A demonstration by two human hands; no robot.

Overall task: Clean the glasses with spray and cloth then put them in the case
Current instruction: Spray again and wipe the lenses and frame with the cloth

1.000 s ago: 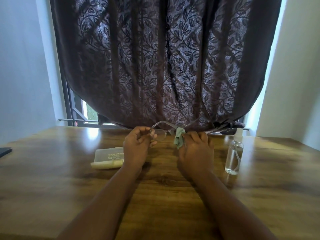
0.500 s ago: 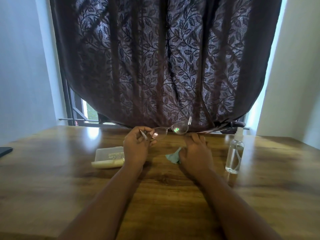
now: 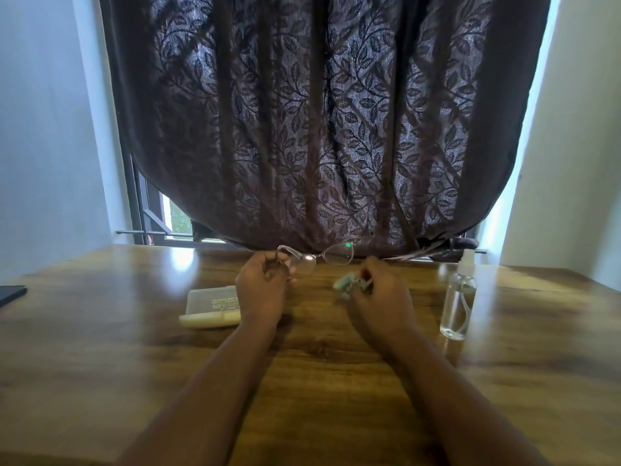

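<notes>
I saw my left hand (image 3: 260,290) pinching the glasses (image 3: 317,258) by one end above the table (image 3: 100,348); my right hand (image 3: 379,297) gripped the cloth (image 3: 346,284) apart; the case (image 3: 211,306) lay beside the left; the spray bottle (image 3: 457,301) stood right.

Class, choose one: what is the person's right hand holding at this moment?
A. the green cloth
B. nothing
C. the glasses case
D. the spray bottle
A: the right hand pinches the green cloth, while the spray bottle stands untouched beside it.
</notes>
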